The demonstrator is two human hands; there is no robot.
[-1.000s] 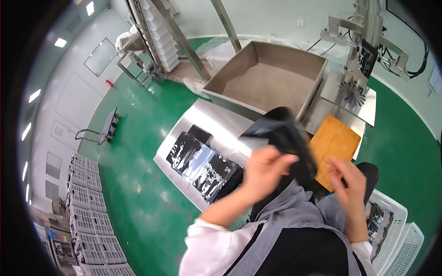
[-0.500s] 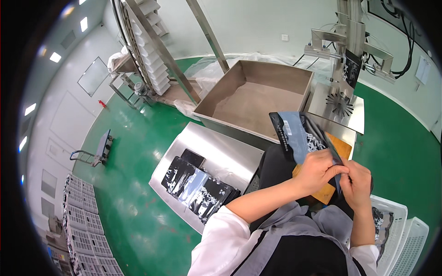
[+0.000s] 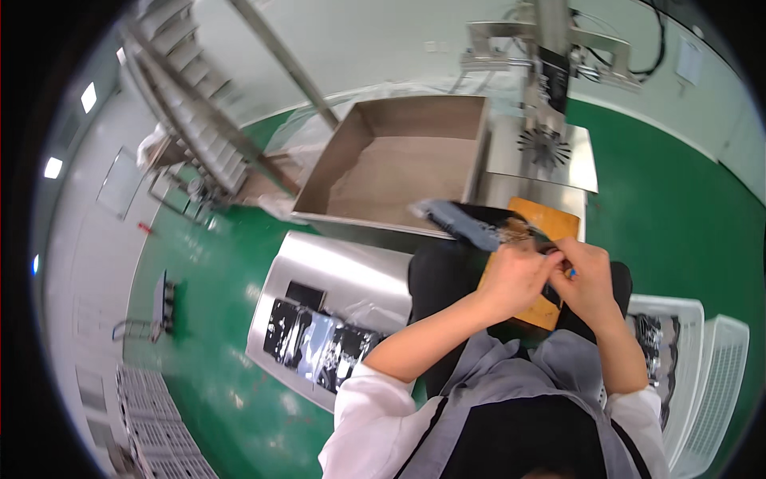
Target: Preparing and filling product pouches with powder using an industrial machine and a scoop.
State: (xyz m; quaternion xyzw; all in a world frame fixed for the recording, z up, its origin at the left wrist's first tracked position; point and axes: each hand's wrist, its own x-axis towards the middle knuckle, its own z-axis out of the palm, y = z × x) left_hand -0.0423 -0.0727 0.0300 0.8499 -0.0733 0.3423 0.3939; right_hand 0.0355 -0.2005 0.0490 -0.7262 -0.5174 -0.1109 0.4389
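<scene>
Blue-grey and black flat plastic pouch (image 3: 471,226): long axis ten-to-four o'clock, free end toward ten; fingers of left hand (image 3: 515,281) and right hand (image 3: 588,279) pinch its four-o'clock end.

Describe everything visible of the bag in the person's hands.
The bag is black with a blue-grey section and pale markings, and looks like thin plastic film. It slants from the hands toward the upper left, overlapping the metal tub's near edge in this view; part of the wooden board shows behind it. The left hand and right hand grip its lower right end. Blur hides finer detail, including whether it is sealed.
</scene>
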